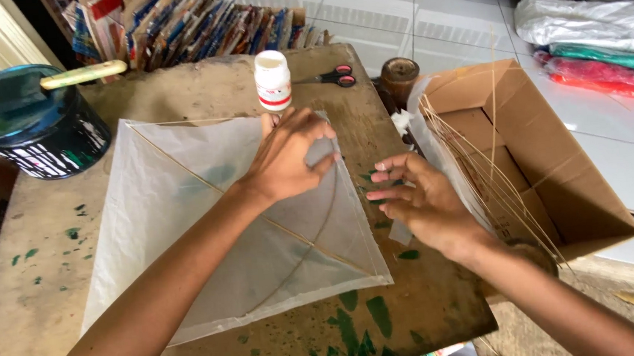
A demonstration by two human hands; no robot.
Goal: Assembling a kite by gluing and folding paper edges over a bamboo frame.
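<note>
A translucent white paper kite [186,233] lies flat on the worn wooden table [432,297], with thin sticks crossing it as a spine and a bowed spar. My left hand [289,157] presses down on the kite near its right edge, fingers curled over the paper where the bowed stick runs. Just right of the kite's edge, my right hand [417,200] hovers over the table with fingers spread. A small pale scrap of paper [400,233] shows beneath the palm; whether the hand grips it I cannot tell.
A white glue bottle [273,80] and red-handled scissors [335,76] sit at the table's far edge. A dark tin [30,125] with a stick across it stands at the left. An open cardboard box [527,161] of thin sticks is at the right. Green paint stains mark the table.
</note>
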